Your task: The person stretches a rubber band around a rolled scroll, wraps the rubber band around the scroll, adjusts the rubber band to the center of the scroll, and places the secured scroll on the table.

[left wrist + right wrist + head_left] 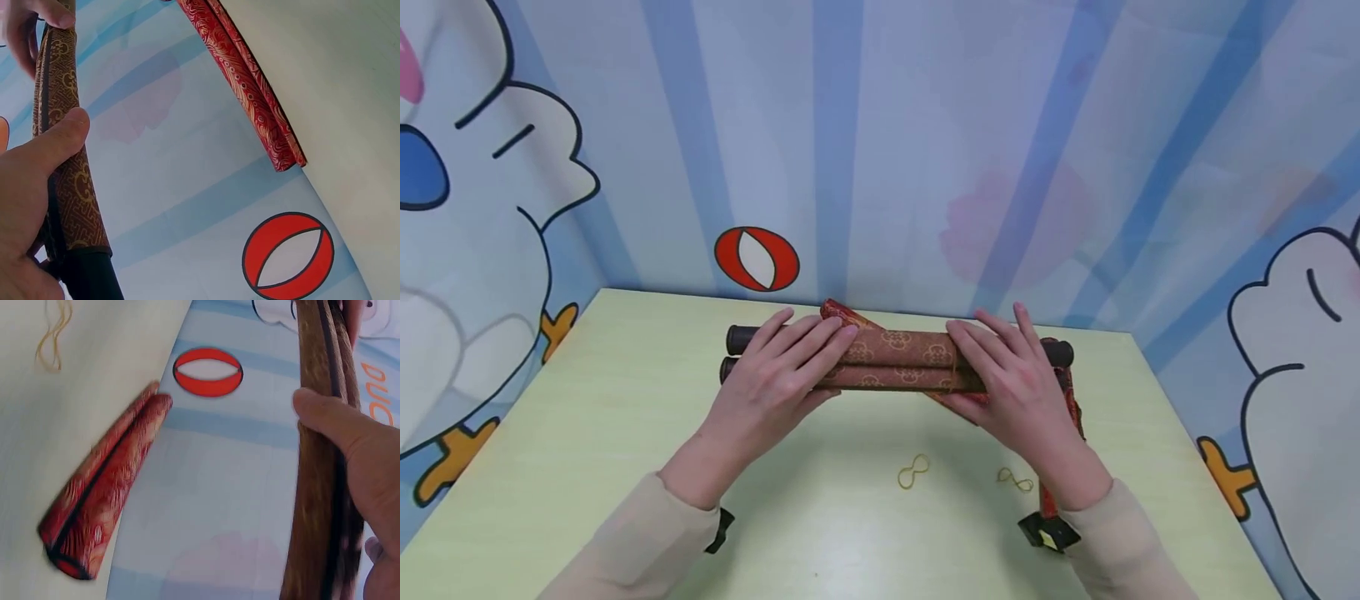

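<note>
Nearest, two light sleeves (640, 521) reach in from the lower edge, with a small dark piece (1049, 533) beside the right one and a red strip (1047, 502) running up from it along the wrist. A little farther on, two thin yellow bands lie on the pale bench (625, 417), each twisted into a figure eight: one, the left band (913, 472), sits near the middle, and the other, the right band (1016, 481), is close by the right forearm.

Beyond them come the bare hands. The left grip (782, 371) is curled around one end of a brown scroll (898, 354), fingers over the top and thumb on the near side; the right grip (1018, 375) clasps the other end, its thumb likewise on the near side. The scroll is two parallel rolls in brown fabric with a gold pattern, dark knobs at the ends, stretched crosswise between the hands near the far part of the bench.

Behind and below it, crossing it at a slant, is a red scroll (112, 481) patterned in gold, also a pair of rolls side by side, resting on the bench by the far edge, held by neither hand.

Farthest stands a blue striped backdrop (895, 125), printed with a red-and-white ball (727, 258) and large white cartoon figures at either side.
</note>
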`<action>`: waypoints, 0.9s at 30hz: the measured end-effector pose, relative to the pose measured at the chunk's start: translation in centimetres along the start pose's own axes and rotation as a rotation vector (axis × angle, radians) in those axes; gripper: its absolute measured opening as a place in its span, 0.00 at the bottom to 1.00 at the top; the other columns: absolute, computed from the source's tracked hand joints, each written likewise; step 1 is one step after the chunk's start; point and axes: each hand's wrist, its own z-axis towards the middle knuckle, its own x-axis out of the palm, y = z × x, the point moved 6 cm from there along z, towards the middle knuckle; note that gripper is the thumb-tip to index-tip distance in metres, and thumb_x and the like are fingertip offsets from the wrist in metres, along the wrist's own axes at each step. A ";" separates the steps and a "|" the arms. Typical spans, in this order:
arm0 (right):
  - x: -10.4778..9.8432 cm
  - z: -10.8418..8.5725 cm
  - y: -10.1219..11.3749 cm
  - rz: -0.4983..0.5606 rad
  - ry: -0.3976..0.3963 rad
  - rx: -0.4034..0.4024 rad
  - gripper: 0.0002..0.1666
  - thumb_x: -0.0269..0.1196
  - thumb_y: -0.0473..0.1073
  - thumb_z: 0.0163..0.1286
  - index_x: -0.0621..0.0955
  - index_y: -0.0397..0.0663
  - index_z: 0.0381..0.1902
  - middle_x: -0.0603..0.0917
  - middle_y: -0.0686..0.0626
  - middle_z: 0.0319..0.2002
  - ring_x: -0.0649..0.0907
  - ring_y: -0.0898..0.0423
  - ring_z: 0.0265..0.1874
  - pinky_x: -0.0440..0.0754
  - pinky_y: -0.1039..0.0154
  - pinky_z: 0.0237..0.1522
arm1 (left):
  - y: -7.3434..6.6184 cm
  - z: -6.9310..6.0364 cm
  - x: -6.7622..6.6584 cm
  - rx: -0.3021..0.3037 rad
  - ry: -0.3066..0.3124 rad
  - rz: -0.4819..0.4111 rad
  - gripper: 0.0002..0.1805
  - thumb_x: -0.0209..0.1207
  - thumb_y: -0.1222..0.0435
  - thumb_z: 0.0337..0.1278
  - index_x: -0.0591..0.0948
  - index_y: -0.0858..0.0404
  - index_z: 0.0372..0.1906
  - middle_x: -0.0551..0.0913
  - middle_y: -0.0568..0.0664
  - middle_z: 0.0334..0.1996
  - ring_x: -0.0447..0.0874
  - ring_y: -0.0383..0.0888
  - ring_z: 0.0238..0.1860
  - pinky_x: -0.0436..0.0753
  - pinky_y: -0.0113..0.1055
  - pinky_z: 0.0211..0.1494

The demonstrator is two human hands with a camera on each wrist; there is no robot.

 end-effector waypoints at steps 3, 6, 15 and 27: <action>0.3 0.5 0.5 0.007 0.000 -0.013 0.59 0.90 0.53 0.45 0.78 0.41 0.72 0.86 0.38 0.62 0.78 0.37 0.69 0.60 0.33 0.80 | -0.1 0.1 -0.1 -0.001 -0.003 0.009 0.46 0.86 0.59 0.43 0.80 0.62 0.72 0.84 0.57 0.65 0.82 0.57 0.65 0.76 0.57 0.73; 0.4 0.7 0.7 0.003 0.014 -0.015 0.61 0.89 0.56 0.46 0.77 0.41 0.75 0.85 0.38 0.64 0.77 0.37 0.70 0.58 0.34 0.81 | 0.0 0.0 -0.1 -0.007 0.000 0.008 0.47 0.86 0.60 0.42 0.80 0.62 0.72 0.84 0.57 0.65 0.82 0.57 0.65 0.76 0.58 0.73; 0.3 0.0 0.3 -0.019 0.022 0.013 0.62 0.91 0.51 0.43 0.76 0.41 0.74 0.83 0.37 0.65 0.77 0.37 0.70 0.58 0.33 0.81 | 0.4 -0.4 -0.4 -0.014 0.004 -0.010 0.47 0.87 0.61 0.40 0.80 0.63 0.71 0.85 0.57 0.64 0.81 0.57 0.64 0.75 0.58 0.74; 0.9 0.3 1.0 -0.004 -0.007 0.016 0.60 0.91 0.47 0.42 0.77 0.39 0.73 0.84 0.38 0.64 0.78 0.37 0.69 0.56 0.35 0.82 | 0.0 -0.2 -0.3 -0.005 -0.004 0.009 0.47 0.87 0.60 0.40 0.80 0.62 0.71 0.85 0.57 0.64 0.82 0.57 0.64 0.75 0.57 0.75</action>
